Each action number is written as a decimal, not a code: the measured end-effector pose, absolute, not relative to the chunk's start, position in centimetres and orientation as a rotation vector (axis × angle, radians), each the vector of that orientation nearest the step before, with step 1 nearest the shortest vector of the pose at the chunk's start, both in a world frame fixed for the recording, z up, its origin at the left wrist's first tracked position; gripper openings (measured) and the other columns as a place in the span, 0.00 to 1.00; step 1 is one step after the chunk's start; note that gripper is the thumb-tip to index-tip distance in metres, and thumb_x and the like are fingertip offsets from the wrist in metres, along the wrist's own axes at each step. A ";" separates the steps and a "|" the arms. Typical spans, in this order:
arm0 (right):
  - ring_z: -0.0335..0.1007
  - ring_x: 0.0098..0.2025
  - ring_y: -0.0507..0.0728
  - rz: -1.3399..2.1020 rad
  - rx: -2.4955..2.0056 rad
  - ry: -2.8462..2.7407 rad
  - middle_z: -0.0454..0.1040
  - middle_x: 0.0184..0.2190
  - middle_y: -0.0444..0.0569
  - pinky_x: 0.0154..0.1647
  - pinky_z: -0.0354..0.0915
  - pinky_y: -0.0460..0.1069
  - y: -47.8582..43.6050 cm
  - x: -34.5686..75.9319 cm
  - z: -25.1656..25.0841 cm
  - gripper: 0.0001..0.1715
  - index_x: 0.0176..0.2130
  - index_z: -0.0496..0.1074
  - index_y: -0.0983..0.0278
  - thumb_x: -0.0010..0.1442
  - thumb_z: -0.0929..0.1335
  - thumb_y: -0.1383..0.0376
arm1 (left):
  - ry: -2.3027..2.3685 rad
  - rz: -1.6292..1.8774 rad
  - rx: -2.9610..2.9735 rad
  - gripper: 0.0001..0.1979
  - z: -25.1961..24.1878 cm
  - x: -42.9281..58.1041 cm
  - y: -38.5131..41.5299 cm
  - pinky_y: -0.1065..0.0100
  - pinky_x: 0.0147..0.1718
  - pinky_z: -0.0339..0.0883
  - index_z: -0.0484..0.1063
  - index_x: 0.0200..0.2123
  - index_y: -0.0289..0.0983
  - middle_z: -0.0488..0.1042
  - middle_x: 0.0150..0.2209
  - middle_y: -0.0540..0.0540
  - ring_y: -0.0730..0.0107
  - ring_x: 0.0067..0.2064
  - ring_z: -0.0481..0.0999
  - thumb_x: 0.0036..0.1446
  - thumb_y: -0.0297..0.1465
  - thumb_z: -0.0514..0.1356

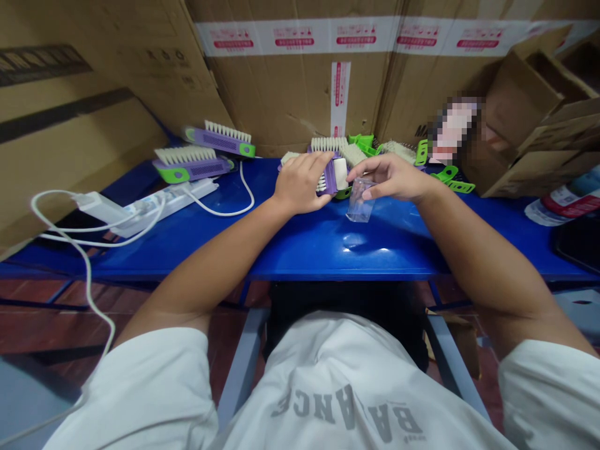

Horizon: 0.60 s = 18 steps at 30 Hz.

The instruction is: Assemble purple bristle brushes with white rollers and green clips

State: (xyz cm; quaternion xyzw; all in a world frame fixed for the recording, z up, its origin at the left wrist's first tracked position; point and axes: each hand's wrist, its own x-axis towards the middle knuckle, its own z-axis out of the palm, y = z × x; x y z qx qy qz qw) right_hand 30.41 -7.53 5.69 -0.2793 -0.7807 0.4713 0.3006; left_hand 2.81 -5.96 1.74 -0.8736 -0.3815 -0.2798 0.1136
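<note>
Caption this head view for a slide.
Left hand grips a purple bristle brush; right hand holds a clear plastic bag at a blue table.

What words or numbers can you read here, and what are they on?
"BALANCE": grey letters, upside down, on the white T-shirt.
"MA": dark letters on the cardboard box; anything after them is hidden.
Red print on the white packing tape: too small to read.
Label on the bottle: too blurred to read.

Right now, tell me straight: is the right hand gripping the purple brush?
No, the right hand holds a clear plastic bag, while the purple brush is in the left hand.
</note>
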 end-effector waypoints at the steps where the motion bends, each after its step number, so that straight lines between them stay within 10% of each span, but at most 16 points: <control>1: 0.82 0.40 0.57 1.244 -0.743 -2.061 0.85 0.38 0.45 0.45 0.77 0.52 -7.5 30.4 5.7 0.34 0.48 0.84 0.61 0.47 0.89 0.50 | -1.123 -0.817 -2.566 0.42 1.8 2.8 -6.0 0.40 0.67 0.70 0.67 0.76 0.41 0.77 0.70 0.35 0.34 0.68 0.77 0.59 0.39 0.68; 12: 0.78 0.40 0.58 1.050 -0.806 -1.952 0.79 0.37 0.45 0.40 0.72 0.52 -7.3 30.7 5.6 0.39 0.47 0.78 0.58 0.48 0.85 0.37 | -1.109 -0.837 -2.559 0.42 1.6 2.8 -5.8 0.42 0.68 0.70 0.68 0.75 0.39 0.78 0.70 0.34 0.35 0.68 0.78 0.59 0.39 0.67; 18: 0.81 0.44 0.61 1.031 -0.909 -1.690 0.82 0.41 0.48 0.45 0.78 0.56 -7.6 30.1 5.9 0.34 0.37 0.71 0.57 0.45 0.87 0.45 | -1.106 -0.842 -2.564 0.42 1.5 2.8 -5.7 0.41 0.69 0.70 0.68 0.76 0.39 0.78 0.70 0.33 0.34 0.68 0.78 0.59 0.37 0.69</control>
